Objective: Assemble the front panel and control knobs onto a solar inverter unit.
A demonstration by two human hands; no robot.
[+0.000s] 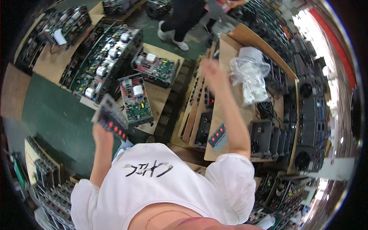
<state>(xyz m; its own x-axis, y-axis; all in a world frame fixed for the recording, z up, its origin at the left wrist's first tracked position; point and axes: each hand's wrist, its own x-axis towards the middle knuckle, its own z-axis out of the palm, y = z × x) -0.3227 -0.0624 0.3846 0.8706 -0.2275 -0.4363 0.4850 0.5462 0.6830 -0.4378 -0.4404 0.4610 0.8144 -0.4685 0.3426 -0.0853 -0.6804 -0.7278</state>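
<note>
My left hand (102, 130) is closed on the lower edge of a grey metal panel (111, 115) with a row of red squares along one side. The panel is tilted and a little blurred. My right hand (212, 71) is raised over the left edge of the wooden bench (235, 115), smeared by motion, so its fingers do not show clearly. Below my right forearm, a similar blue-grey panel (217, 137) with red squares lies at the bench's near left corner. A clear plastic bag (251, 80) with pale contents rests on the bench, right of that hand.
Open chassis with green circuit boards (138, 103) stand on boards to the left, beside a longer row of units (109, 57). Dark metal housings (264, 138) and black cables (266, 111) sit on the bench. Another person (182, 23) stands ahead on the green floor (57, 111).
</note>
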